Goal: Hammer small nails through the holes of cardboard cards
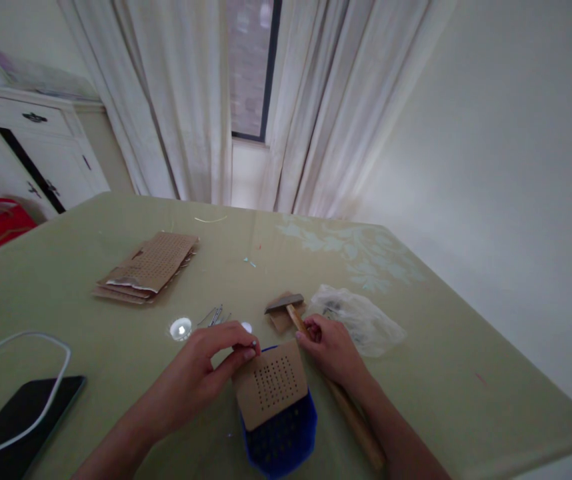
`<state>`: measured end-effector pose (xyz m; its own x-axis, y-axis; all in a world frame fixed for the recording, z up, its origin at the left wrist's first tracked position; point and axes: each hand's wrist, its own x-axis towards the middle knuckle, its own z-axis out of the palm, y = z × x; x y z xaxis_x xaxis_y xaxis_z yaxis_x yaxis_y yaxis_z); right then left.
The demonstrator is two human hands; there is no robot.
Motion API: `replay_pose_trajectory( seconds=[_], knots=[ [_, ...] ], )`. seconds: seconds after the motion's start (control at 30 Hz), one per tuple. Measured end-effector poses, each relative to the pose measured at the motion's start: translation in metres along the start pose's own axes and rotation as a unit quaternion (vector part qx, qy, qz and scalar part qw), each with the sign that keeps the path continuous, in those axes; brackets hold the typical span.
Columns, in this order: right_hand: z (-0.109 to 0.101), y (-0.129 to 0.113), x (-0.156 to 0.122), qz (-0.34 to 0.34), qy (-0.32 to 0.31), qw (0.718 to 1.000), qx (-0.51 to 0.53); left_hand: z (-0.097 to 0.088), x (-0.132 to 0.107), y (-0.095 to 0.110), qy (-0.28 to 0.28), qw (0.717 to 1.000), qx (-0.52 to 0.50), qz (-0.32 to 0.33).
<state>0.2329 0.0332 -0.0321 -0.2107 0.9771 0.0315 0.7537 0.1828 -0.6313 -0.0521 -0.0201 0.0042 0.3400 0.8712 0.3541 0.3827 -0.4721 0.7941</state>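
Note:
My left hand [211, 357] is closed in a pinch at the upper left corner of a perforated brown cardboard piece [279, 383]. A small shiny metal piece [255, 343] shows at its fingertips; its kind is unclear. The cardboard rests tilted across a dark blue plastic basket [281, 450], with rows of small holes facing up. My right hand [333, 350] is closed around the wooden handle of a hammer [356, 427], just below the head. The hammer lies along the basket's right side, its head over a small brown scrap [281, 321].
A clear plastic bag [366, 320] with small dark contents lies to the right. Stacked perforated cardboard [151, 267] sits back left. Thin metal pieces [216, 315] and a shiny round dish [181, 329] lie left of centre. A dark tablet [26, 420] and white cable [61, 373] occupy the front left.

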Motion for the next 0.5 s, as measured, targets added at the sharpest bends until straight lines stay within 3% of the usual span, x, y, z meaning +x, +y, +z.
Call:
replay_pose_trajectory(
  seconds=[0.13,0.3,0.4,0.5],
  knots=[
    [-0.014,-0.004,-0.002,-0.016,-0.028,0.997,0.071,0.0,0.001,-0.003,-0.016,1.0,0.005,0.008],
    [-0.049,-0.031,-0.028,-0.041,-0.121,0.974,0.185,0.0,-0.001,-0.006,-0.029,1.0,-0.002,0.012],
    [-0.076,-0.054,-0.051,-0.067,-0.081,0.993,0.062,0.001,-0.002,-0.007,-0.033,0.999,-0.008,0.013],
    [-0.095,-0.075,-0.067,-0.116,-0.044,0.991,-0.041,0.001,-0.002,-0.007,-0.03,0.999,-0.009,0.011]
  ],
)
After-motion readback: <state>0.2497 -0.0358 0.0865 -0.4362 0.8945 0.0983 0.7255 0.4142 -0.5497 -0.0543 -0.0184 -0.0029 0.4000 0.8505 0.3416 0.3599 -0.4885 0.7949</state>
